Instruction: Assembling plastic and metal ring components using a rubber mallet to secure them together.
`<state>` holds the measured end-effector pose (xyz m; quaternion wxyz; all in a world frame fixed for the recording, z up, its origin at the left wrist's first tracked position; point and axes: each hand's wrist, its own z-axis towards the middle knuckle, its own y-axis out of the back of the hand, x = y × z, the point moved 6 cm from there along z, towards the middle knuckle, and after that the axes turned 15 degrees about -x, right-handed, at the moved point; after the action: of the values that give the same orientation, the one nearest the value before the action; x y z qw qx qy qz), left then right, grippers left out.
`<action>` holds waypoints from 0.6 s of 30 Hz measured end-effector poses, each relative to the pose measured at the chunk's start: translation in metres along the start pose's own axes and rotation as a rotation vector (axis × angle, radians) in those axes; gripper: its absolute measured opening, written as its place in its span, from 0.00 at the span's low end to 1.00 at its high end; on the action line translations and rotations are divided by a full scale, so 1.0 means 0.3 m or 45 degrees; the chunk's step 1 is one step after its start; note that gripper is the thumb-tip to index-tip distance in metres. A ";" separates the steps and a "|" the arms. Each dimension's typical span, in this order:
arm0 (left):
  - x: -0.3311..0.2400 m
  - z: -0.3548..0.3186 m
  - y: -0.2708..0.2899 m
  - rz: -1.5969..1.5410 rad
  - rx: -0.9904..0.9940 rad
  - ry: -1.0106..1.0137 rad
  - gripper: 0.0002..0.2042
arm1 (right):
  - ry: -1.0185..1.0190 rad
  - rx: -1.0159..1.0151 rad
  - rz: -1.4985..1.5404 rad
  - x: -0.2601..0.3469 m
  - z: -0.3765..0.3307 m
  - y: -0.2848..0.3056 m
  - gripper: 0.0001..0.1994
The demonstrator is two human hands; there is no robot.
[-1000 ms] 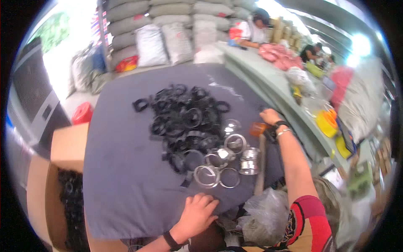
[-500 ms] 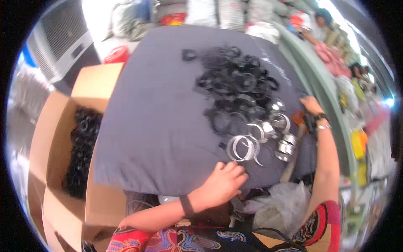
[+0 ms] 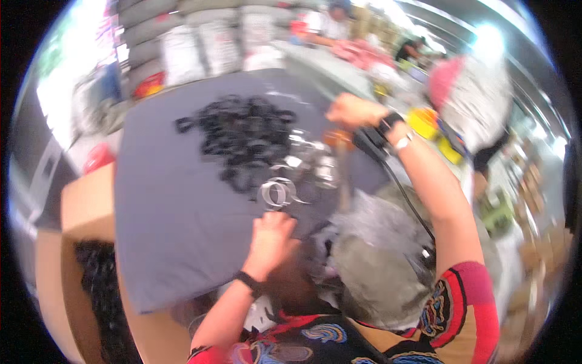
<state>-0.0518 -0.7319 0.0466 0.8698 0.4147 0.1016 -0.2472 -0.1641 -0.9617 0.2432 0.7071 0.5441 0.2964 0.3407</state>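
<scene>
My left hand (image 3: 271, 242) rests at the near edge of the grey cloth-covered work surface (image 3: 163, 224), its fingers loosely bent, thumb apart, and nothing visible in them. Just beyond it stand shiny clear-and-silver rings (image 3: 276, 193). More silver rings (image 3: 325, 170) lie to their right, blurred. My right hand (image 3: 356, 112) is closed like a fist above the far right part of the surface; what it holds, if anything, is hidden. Beneath that hand are an orange piece (image 3: 338, 139) and a black object with a cord (image 3: 371, 144). A heap of black rings (image 3: 239, 133) covers the middle.
An open cardboard box (image 3: 88, 203) of black pieces stands at the left. Beside my right forearm lies a grey-green bag (image 3: 376, 276) under clear plastic. Full sacks (image 3: 218, 48) are stacked at the back. A person (image 3: 327, 27) sits beyond a pale green partition (image 3: 321, 70).
The view has swung right, so the surface appears farther left. My right hand has lifted from beside the orange piece, and a cord shows under its forearm. My left hand stays near the silver rings.
</scene>
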 end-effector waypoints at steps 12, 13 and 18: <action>-0.002 0.002 0.015 -0.046 -0.026 0.028 0.22 | -1.086 0.344 0.851 0.250 -1.067 0.147 0.11; -0.016 0.016 -0.008 -0.028 0.021 0.034 0.21 | -0.946 0.319 0.562 0.222 -1.143 0.125 0.11; -0.335 0.126 0.078 -0.287 -0.147 -0.208 0.08 | -0.727 0.244 0.155 0.171 -1.300 -0.014 0.14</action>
<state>-0.1271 -0.7139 0.1247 0.8644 0.3283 0.0906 -0.3700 -0.4412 -0.6999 0.1463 0.6856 0.6988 0.0831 0.1864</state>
